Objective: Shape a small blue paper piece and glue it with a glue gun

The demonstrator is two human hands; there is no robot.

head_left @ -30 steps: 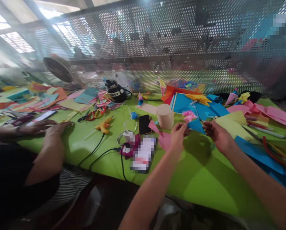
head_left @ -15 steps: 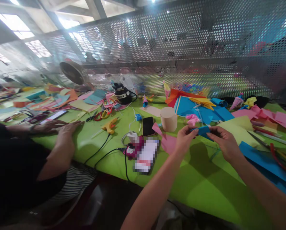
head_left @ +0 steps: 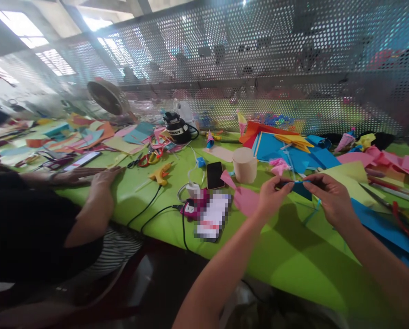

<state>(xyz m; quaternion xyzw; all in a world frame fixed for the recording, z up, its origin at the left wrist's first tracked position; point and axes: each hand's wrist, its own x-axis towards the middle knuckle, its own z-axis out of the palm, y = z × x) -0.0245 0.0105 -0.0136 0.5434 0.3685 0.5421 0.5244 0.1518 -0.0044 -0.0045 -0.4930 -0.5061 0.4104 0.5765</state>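
A small piece of blue paper (head_left: 302, 189) is pinched between my two hands above the green table (head_left: 293, 256). My left hand (head_left: 275, 194) grips its left end between thumb and fingers. At the other end, my right hand (head_left: 330, 194) holds the paper's upper edge, and a corner hangs down. Just behind the hands lies a crumpled pink piece (head_left: 279, 166). Left of them stands a pale cylinder (head_left: 244, 165), with a pink paper sheet (head_left: 247, 201) lying in front of it. Scissors (head_left: 376, 195) rest on yellow paper (head_left: 348, 180) to the right.
A co-worker's arms (head_left: 99, 187) rest on the table at left. Between us are a yellow glue gun (head_left: 161, 173), a purple power strip (head_left: 194, 208) with cables, a black phone (head_left: 215, 175) and a lit phone (head_left: 213, 217). A perforated metal screen (head_left: 218, 68) stands behind.
The blue paper has turned in my hands: its upper edge now looks narrow and a corner points down. Both hands remain on it. The whole view has shifted slightly.
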